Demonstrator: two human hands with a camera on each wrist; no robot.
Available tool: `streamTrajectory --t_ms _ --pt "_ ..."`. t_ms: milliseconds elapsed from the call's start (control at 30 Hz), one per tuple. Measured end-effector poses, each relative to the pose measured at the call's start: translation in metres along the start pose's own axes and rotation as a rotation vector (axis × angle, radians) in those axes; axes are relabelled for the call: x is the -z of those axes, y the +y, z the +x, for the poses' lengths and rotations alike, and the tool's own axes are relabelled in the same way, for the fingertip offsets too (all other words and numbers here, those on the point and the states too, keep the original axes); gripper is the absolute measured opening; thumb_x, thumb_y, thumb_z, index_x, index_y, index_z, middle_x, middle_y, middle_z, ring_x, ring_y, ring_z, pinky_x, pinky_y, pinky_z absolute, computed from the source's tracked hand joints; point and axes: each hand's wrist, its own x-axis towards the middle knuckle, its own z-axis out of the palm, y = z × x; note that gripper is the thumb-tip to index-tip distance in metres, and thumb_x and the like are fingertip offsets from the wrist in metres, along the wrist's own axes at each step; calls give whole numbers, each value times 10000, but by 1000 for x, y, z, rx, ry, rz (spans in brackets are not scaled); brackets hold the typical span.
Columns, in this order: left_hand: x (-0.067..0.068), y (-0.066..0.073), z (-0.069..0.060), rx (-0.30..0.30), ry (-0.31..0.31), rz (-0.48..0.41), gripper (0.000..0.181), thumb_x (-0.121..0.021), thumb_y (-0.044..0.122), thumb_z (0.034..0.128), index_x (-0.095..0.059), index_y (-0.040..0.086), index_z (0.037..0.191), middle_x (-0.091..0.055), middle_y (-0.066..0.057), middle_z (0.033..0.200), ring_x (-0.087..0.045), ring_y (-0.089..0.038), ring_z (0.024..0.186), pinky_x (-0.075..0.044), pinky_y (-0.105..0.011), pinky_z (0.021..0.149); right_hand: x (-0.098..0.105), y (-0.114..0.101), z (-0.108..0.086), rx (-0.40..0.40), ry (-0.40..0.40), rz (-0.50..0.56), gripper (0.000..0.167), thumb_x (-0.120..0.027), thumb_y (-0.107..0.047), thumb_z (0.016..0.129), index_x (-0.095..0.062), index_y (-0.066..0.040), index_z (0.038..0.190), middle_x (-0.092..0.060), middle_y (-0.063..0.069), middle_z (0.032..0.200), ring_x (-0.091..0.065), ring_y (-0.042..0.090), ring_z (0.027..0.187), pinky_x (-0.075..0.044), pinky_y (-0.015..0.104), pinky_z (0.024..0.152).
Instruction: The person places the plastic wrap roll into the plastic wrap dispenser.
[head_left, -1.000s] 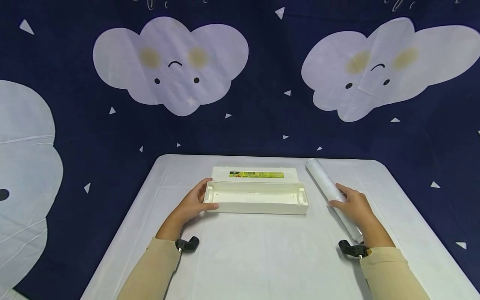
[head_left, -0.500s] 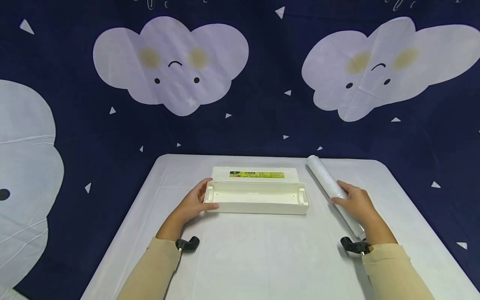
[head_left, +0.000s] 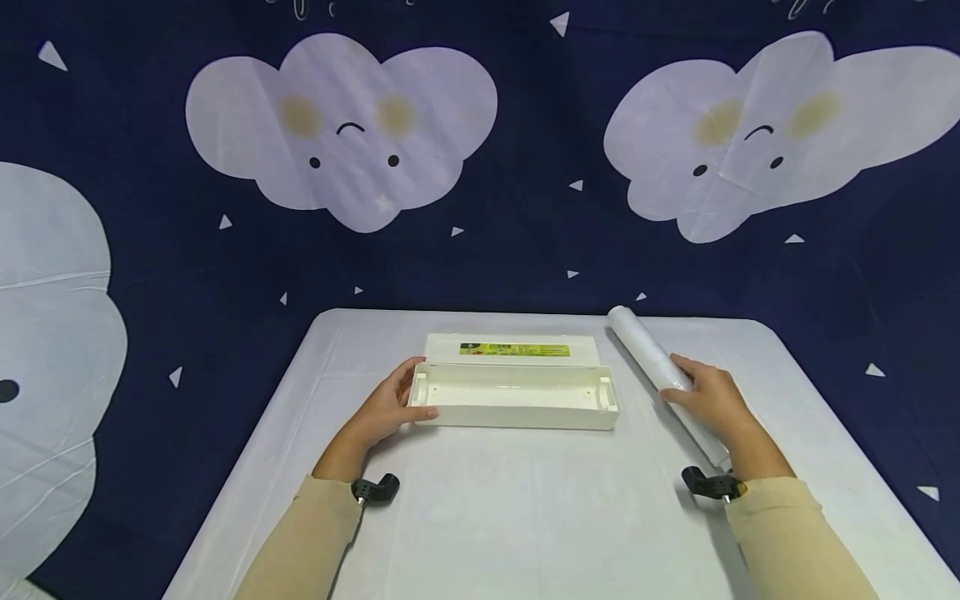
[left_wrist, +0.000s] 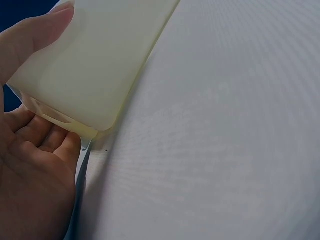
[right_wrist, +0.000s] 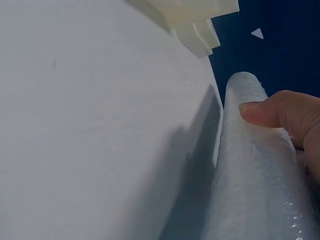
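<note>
The left hand (head_left: 382,407) is gripping the white plastic box (head_left: 517,417) at its 9 o'clock end, thumb pressing the front wall, fingers bending against the end wall. The lid (head_left: 442,351) is lying back at 12 o'clock, showing a yellow-green label (head_left: 514,350). At 3 o'clock, the right hand (head_left: 716,402) is clamping its thumb and fingers around the cling-film roll (head_left: 647,353), which is pointing toward 11 o'clock.

The table (head_left: 525,517) is plain white. Toward its far edge, the box (head_left: 517,417) is cream, its label (head_left: 517,350) mostly yellow-green. The roll (head_left: 648,350), nearer the right edge, is whitish. Sleeves (head_left: 303,537) are beige. Beyond the far edge, navy cloth (head_left: 525,250) carries pale clouds (head_left: 352,92) and small white triangles (head_left: 559,24).
</note>
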Motion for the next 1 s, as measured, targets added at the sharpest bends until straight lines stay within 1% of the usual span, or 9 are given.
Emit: streamTrajectory --t_ms 233,367,500,667,833,1000 --pt "0 0 -1 13 2 -2 1056 -969 68 754 -365 136 1618 -365 -118 1655 -376 -304 1486 -332 -434 1200 4 -7 5 24 3 -2 737 -829 -145 903 -476 137 1485 -557 410 1349 -614 535 1135 -513 665 909" --pt "-1 1 -1 9 2 0 1054 -963 55 758 -360 132 1620 -366 -117 1653 -376 -302 1485 -333 -433 1200 5 -10 8 26 -7 -8 740 -830 -147 905 -474 124 1495 -562 405 1348 -626 523 1117 -526 660 893" --pt "0 1 -2 5 3 7 1053 -954 49 770 -345 124 1627 -364 -134 1653 -380 -319 1482 -331 -445 1201 5 -11 12 45 -5 -9 738 -838 -143 898 -486 120 1490 -575 397 1338 -638 510 1098 -534 649 882" --pt "0 1 -1 3 4 19 1062 -962 66 764 -347 133 1627 -365 -131 1653 -395 -316 1474 -363 -421 1182 7 -15 14 79 12 -7 735 -860 -139 876 -513 123 1468 -596 388 1314 -655 496 1065 -544 636 860" --pt "0 2 -2 4 6 11 1072 -966 57 754 -348 131 1627 -371 -115 1651 -414 -305 1463 -382 -396 1169 9 -21 17 112 22 -5 723 -867 -126 864 -532 122 1455 -616 376 1294 -665 474 1033 -549 623 846" --pt "0 3 -2 8 7 20 1079 -973 79 750 -349 139 1628 -368 -114 1652 -416 -307 1461 -386 -384 1166 9 -27 21 120 18 -5 714 -857 -112 868 -529 122 1457 -613 368 1308 -664 473 1036 -552 628 851"
